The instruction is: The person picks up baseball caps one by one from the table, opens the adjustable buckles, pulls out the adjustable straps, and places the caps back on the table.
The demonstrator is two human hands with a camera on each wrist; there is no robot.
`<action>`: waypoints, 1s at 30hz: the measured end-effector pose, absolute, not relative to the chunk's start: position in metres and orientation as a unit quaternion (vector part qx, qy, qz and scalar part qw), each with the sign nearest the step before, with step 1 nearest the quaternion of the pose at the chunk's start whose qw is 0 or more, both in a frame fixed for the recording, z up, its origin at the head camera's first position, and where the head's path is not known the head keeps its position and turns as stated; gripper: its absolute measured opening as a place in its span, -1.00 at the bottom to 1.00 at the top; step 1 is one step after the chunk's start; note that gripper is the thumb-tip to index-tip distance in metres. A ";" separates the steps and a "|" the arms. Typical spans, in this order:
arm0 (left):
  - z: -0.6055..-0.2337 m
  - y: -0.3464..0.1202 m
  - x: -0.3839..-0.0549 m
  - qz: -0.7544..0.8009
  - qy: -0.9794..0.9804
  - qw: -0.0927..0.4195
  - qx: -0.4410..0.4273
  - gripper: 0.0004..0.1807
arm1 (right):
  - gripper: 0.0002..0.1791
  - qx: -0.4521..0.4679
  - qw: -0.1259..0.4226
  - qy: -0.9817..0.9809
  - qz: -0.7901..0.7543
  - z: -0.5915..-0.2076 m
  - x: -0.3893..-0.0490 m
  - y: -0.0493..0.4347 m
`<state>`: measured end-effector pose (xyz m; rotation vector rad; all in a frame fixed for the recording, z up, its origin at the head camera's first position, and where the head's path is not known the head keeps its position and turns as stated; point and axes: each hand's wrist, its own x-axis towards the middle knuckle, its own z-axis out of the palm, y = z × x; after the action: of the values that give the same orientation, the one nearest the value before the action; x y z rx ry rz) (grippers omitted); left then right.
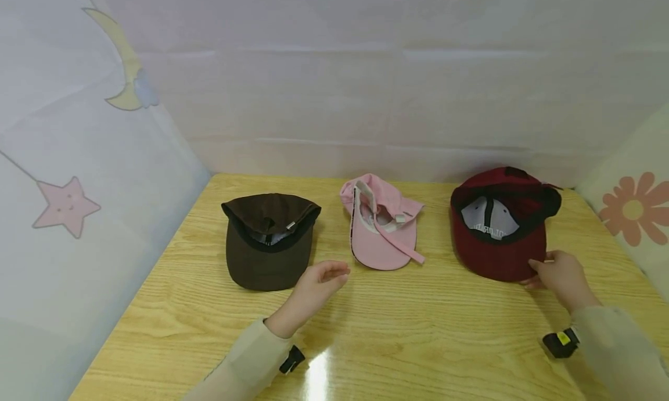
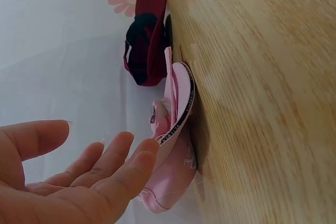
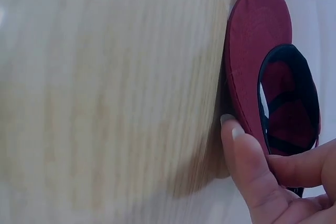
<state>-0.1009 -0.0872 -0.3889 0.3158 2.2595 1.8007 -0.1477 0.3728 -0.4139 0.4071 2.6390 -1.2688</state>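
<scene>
My right hand [image 1: 565,279] pinches the brim edge of a dark red cap [image 1: 496,261], thumb above and fingers beneath. The cap lies upside down, its pale inner panel facing me. In the right wrist view, the red brim [image 3: 257,35] slants slightly off the wood near the fingers. My left hand [image 1: 319,285] hovers between a dark brown cap [image 1: 266,267] and a pink cap [image 1: 384,247], fingers extended and holding nothing. Both these caps also lie upturned with brims toward me. The left wrist view shows the left hand's fingers in front of the pink cap [image 2: 176,177].
The caps stand in a row on a wood-grain table [image 1: 397,337], near its back edge. A pale cloth backdrop [image 1: 366,110] rises right behind them, with printed star, moon and flower on the sides. A loose pink strap [image 1: 394,241] hangs over the pink brim.
</scene>
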 end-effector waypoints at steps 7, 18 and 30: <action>-0.388 -0.086 -0.099 0.618 0.771 0.117 0.101 -0.64 | -0.40 0.131 0.094 0.891 -0.424 -0.413 -0.138 0.370; -0.386 -0.086 -0.097 0.619 0.768 0.120 0.109 -0.63 | -0.41 0.131 0.085 0.898 -0.412 -0.408 -0.128 0.362; -0.389 -0.085 -0.099 0.624 0.764 0.124 0.107 -0.63 | -0.41 0.134 0.082 0.883 -0.442 -0.411 -0.124 0.361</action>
<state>-0.0991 -0.0853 -0.3892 0.3119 2.2275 1.8186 -0.1240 0.3605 -0.4107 0.4004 2.6386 -1.3208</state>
